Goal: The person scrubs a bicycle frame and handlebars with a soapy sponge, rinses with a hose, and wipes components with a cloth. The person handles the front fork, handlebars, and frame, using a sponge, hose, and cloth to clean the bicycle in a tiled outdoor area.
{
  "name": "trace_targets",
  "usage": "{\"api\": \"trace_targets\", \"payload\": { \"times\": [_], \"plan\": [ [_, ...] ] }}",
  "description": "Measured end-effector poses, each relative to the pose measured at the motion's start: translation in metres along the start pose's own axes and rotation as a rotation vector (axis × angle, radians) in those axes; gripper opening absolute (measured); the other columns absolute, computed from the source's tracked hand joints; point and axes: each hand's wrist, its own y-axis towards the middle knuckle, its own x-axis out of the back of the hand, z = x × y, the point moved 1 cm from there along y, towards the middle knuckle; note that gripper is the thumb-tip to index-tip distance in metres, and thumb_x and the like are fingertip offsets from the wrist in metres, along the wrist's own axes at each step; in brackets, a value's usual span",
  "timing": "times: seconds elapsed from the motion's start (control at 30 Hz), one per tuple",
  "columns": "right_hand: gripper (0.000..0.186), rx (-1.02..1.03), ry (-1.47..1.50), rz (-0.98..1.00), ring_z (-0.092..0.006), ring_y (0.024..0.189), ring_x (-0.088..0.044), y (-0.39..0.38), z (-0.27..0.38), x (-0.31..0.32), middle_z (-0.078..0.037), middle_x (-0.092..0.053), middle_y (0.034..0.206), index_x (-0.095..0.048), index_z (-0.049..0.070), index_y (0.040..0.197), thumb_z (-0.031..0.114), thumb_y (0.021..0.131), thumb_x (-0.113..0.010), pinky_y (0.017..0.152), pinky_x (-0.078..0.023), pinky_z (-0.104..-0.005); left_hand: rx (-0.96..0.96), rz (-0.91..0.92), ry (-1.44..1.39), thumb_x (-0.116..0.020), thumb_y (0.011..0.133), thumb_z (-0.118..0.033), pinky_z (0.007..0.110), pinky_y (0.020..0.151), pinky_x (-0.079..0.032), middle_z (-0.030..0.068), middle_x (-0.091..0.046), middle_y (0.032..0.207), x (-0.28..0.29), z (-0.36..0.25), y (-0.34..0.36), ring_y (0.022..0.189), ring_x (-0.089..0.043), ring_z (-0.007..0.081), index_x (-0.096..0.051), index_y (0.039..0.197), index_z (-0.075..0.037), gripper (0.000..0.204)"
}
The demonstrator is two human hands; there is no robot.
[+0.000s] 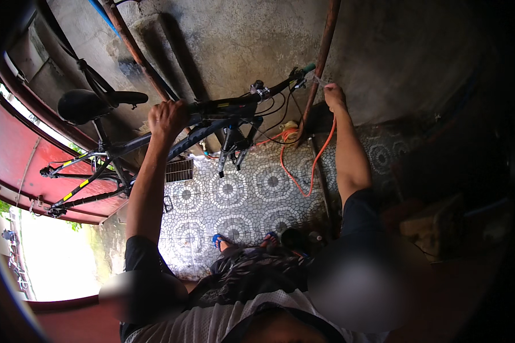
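Note:
A dark bicycle frame (126, 147) with yellow marks hangs raised in front of me, with no wheels visible on it. My left hand (167, 117) is closed around its upper tube, behind the handlebar (277, 87). The black saddle (80, 107) is on the far left, and loose cables curve below the handlebar. To the right, my right hand (334, 96) is closed on an orange hose (326, 143), which droops below the wrist. Whitish streaks that look like water show between this hand and the bar's end. The fork (229, 148) points down toward the floor.
A rusty pole (326, 46) stands by the handlebar's end, and another pole (134, 48) leans on the grey wall (240, 34). The hose lies coiled at the wall's foot. Patterned tiles (229, 188) hold a drain grate (179, 170). A red gate (17, 154) is at left.

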Motion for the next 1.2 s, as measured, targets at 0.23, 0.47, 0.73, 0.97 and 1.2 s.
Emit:
{"api": "trace_targets", "payload": {
  "times": [0.23, 0.47, 0.73, 0.97, 1.2],
  "plan": [
    [0.017, -0.14, 0.087, 0.328, -0.0121, 0.047, -0.049, -0.024, 0.007, -0.002, -0.001, -0.056, 0.071, -0.065, 0.01, 0.109, 0.022, 0.1, -0.057, 0.038, -0.035, -0.0313, 0.008, 0.034, 0.022, -0.065, 0.077, -0.017, 0.038, 0.061, -0.056, 0.0119, -0.07, 0.071, 0.001, 0.003, 0.001, 0.071, -0.073, 0.0276, -0.07, 0.073, -0.014, 0.007],
    [0.017, 0.012, -0.033, 0.277, -0.008, 0.045, -0.038, -0.037, 0.004, -0.024, 0.001, -0.051, 0.07, -0.061, 0.015, 0.111, 0.027, 0.104, -0.053, 0.037, -0.027, -0.0277, -0.022, 0.01, 0.022, -0.066, 0.078, -0.018, 0.038, 0.059, -0.056, 0.0114, -0.07, 0.07, -0.002, 0.006, -0.001, 0.071, -0.073, 0.0276, -0.071, 0.074, -0.014, 0.008],
    [0.02, 0.46, 0.465, 0.929, -0.003, 0.06, -0.04, -0.181, 0.147, -0.022, 0.005, -0.044, 0.07, -0.057, 0.01, 0.12, 0.018, 0.105, -0.048, 0.053, -0.034, -0.022, -0.011, 0.163, -0.115, -0.073, 0.077, -0.034, 0.043, 0.064, -0.057, 0.0101, -0.07, 0.072, 0.004, 0.006, 0.003, 0.071, -0.072, 0.0298, -0.071, 0.083, -0.015, 0.019],
    [0.02, 0.589, 0.632, 0.989, -0.0036, 0.064, -0.044, -0.286, 0.25, -0.057, 0.004, -0.048, 0.072, -0.055, 0.004, 0.121, 0.014, 0.105, -0.048, 0.059, -0.039, -0.0234, -0.048, -0.19, -0.553, -0.073, 0.083, -0.025, 0.041, 0.085, -0.055, 0.0114, -0.069, 0.11, 0.037, 0.012, 0.003, 0.105, -0.067, 0.0298, -0.072, 0.111, -0.012, 0.031],
    [0.034, 0.159, 0.907, 1.102, -0.0034, 0.05, -0.036, -0.35, 0.263, -0.126, 0.003, -0.047, 0.072, -0.047, 0.012, 0.138, 0.014, 0.105, -0.045, 0.042, -0.029, -0.0211, 0.667, -0.726, -1.201, -0.063, 0.096, -0.005, 0.028, 0.071, -0.051, 0.0078, -0.066, 0.091, -0.02, 0.058, -0.089, 0.08, -0.063, 0.014, -0.056, 0.127, -0.003, 0.033]
  ]
}}
